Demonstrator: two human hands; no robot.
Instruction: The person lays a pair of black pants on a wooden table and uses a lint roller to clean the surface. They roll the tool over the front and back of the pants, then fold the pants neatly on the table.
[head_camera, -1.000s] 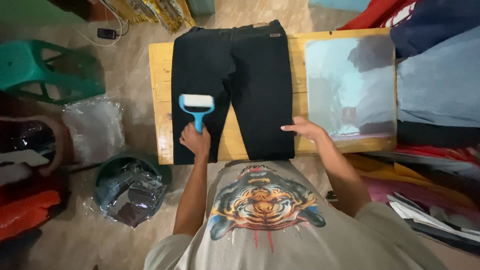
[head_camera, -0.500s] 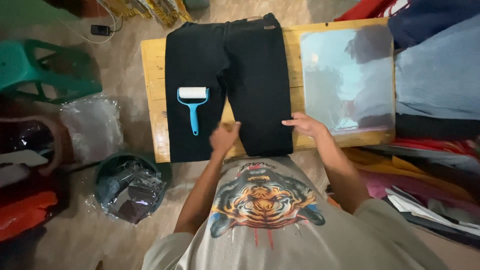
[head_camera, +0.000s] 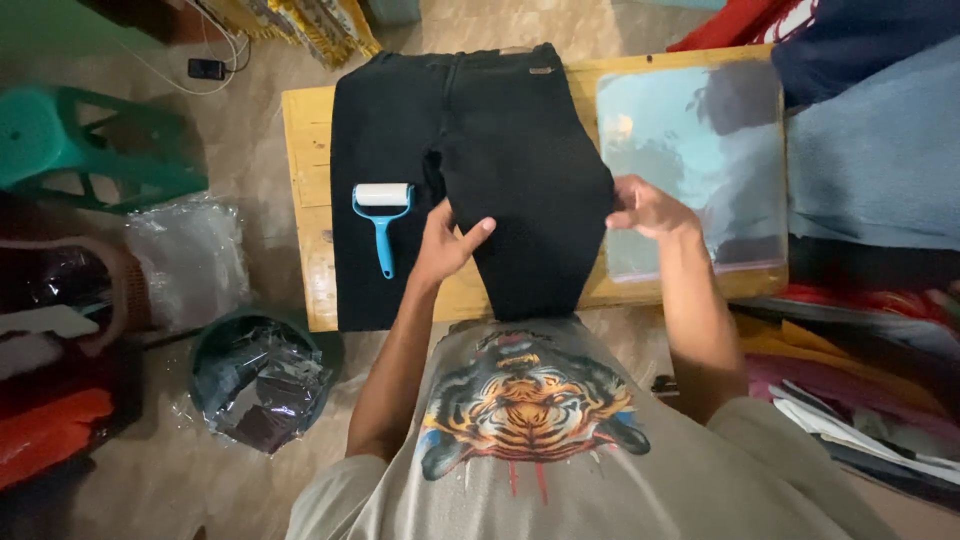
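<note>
The black trousers (head_camera: 470, 170) lie flat on the wooden tabletop (head_camera: 305, 180), long axis running near to far, waistband at the far edge. The left hand (head_camera: 447, 243) rests open on the inner edge of the right leg; the right hand (head_camera: 645, 208) pinches that leg's outer edge. The hands are apart, flanking the leg. A lint roller (head_camera: 382, 215) lies on the left leg, nearer the left hand.
</note>
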